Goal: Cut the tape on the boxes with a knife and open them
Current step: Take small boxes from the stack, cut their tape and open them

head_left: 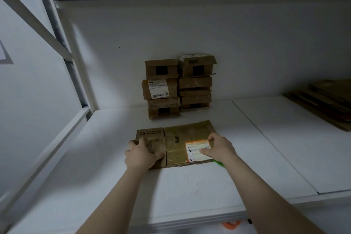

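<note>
- A flat brown cardboard box [178,135] lies on the white shelf board [190,186], near the middle and a little in front of the other boxes
- The left hand [141,153] grips the box's narrower left section, fingers curled over its top; a printed recycling mark shows just beyond the knuckles
- The right hand [221,148] holds the box's right end, its thumb lying across a white shipping label with an orange band [195,148] and a finger bent down on the top behind it
- The two hands are apart, one at each end of the box, both clamped on it
- A bright green object [219,163] peeks out at the box's near right corner, just under the right wrist; what it is cannot be told
- Two stacks of small brown cardboard boxes stand side by side against the white back wall [190,34]: the left stack [162,89] and the right stack [196,81], touching each other
- Flattened brown cardboard sheets [326,100] lie piled at the far right of the shelf, well apart from the box
- A small orange object [231,224] shows below the shelf's front edge
</note>
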